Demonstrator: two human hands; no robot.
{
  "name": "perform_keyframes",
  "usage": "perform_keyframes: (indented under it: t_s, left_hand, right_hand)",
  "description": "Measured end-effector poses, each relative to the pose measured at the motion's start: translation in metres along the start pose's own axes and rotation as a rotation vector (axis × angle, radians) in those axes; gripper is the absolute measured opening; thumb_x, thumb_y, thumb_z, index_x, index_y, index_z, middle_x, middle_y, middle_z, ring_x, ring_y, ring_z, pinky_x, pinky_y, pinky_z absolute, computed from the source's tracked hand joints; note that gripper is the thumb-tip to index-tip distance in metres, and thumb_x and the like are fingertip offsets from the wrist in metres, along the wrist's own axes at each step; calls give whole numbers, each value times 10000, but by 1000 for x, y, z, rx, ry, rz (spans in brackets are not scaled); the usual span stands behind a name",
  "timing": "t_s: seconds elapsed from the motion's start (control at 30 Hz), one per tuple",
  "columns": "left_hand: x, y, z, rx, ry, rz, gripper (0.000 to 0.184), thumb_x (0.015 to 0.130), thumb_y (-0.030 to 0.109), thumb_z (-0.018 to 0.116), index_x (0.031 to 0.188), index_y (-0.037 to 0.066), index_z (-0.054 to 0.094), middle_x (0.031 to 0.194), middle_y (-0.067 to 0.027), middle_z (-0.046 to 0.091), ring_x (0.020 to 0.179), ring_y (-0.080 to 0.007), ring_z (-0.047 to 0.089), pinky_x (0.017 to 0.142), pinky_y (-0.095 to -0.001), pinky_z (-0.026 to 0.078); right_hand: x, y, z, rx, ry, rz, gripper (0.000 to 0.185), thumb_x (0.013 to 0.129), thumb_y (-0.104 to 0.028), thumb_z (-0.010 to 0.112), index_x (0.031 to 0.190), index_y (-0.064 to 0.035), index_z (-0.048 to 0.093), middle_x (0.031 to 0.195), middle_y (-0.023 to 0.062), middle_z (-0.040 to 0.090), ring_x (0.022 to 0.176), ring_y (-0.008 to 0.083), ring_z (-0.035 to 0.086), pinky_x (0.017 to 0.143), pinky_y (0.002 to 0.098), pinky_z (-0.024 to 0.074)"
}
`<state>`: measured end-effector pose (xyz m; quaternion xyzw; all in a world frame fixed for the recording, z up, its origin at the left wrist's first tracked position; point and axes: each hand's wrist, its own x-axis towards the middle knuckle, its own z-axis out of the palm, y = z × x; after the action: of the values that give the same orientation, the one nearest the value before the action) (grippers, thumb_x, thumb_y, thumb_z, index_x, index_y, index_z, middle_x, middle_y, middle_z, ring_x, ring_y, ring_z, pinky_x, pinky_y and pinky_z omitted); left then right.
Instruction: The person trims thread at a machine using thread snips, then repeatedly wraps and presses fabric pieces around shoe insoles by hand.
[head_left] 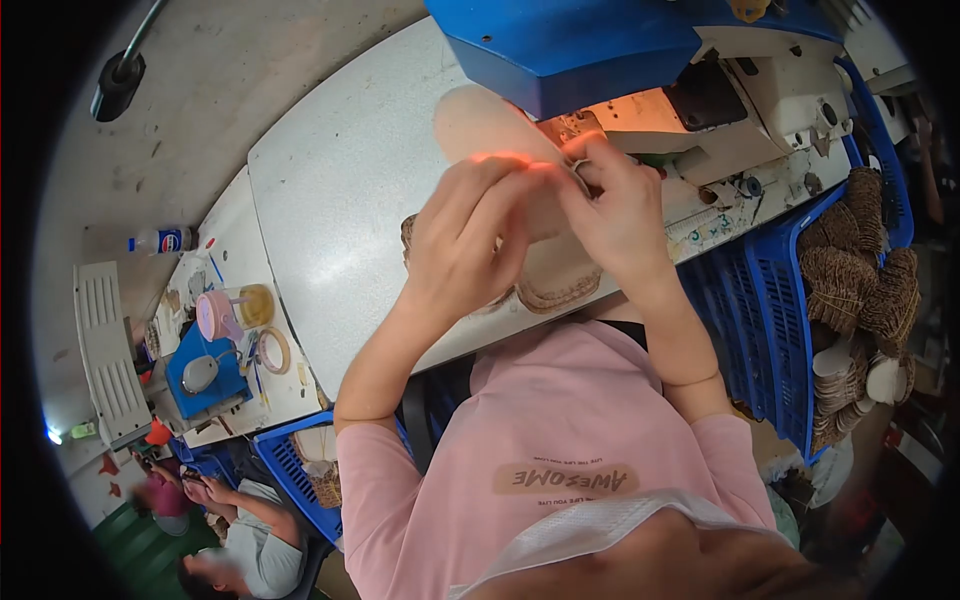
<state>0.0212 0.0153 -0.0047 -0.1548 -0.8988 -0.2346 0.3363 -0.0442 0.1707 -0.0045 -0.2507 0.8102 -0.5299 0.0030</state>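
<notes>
A pale, sole-shaped piece [478, 122] lies flat under the blue head of a sewing machine [570, 55]. My left hand [468, 228] is closed, its fingertips gripping the near edge of this piece. Close beside it, my right hand [618, 205] pinches with thumb and finger at the piece's right edge, beside the lit needle area. Orange light falls on the fingertips of both hands, and the exact grip is partly hidden. Beneath my wrists lie more sole-shaped pieces with a brown braided edge [560, 290], partly covered by my hands.
The white worktable [330, 190] carries the machine. At left stand a pink-lidded jar [215, 315], a tape roll [272, 351] and a bottle [160, 241]. Blue crates [780, 330] at right hold bundled braided soles [840, 270]. Another person [260, 535] sits at lower left.
</notes>
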Motion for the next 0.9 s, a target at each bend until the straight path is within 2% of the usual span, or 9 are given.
perform_keyframes:
  t_s: [0.07,0.1,0.17,0.27,0.5,0.67,0.77,0.9]
  left_hand:
    - [8,1,4,-54,-126,-87,305,715,-8,655,1015,29,613,1063,-144,605,977,-337,591,786,-404,492]
    - [7,-1,4,11,-164,-53,316,738,41,661,1047,24,598,1110,-149,587,996,-345,579,800,-402,490]
    - [8,0,3,70,-189,-46,308,741,56,661,1041,24,601,1140,-147,569,1009,-335,565,798,-398,489]
    - [11,6,2,146,-218,-45,316,738,79,664,1042,21,602,1171,-141,548,1022,-320,545,794,-389,487]
    - [23,-1,1,183,-241,-5,328,731,79,654,1046,-3,609,1153,-121,564,1008,-295,546,795,-375,496]
    - [33,-16,1,145,-284,-47,280,773,74,653,1043,10,619,1066,-106,607,963,-282,570,785,-366,513]
    - [36,-34,6,67,-256,-38,233,785,79,666,1012,36,646,986,-100,624,934,-282,577,761,-365,515]
    - [42,-34,0,36,-270,-85,154,785,75,676,938,62,688,885,-81,622,873,-267,585,696,-361,508]
  right_hand:
    - [4,-2,-1,-4,27,66,155,856,-141,683,931,-29,608,586,109,599,467,217,583,470,309,422]
    - [3,-1,-2,47,40,89,149,855,-125,683,936,-22,613,576,101,595,462,187,575,466,297,416]
    - [-6,4,-3,148,66,144,138,852,-93,682,945,-9,624,555,85,588,454,128,560,458,273,406]
    - [-13,8,2,203,199,100,116,853,-72,680,928,9,644,546,74,583,455,82,539,447,258,394]
    - [1,4,4,17,201,47,90,836,-69,677,888,3,663,539,92,579,446,170,575,457,295,425]
    - [14,2,12,-17,246,55,67,823,-80,673,846,-18,670,518,86,553,428,217,552,453,319,421]
    - [17,5,14,-105,290,10,69,819,-84,681,859,-28,686,520,84,557,413,197,533,441,302,405]
    - [13,14,13,-21,290,-5,106,828,-84,694,914,-22,699,513,62,549,405,117,505,425,264,373]
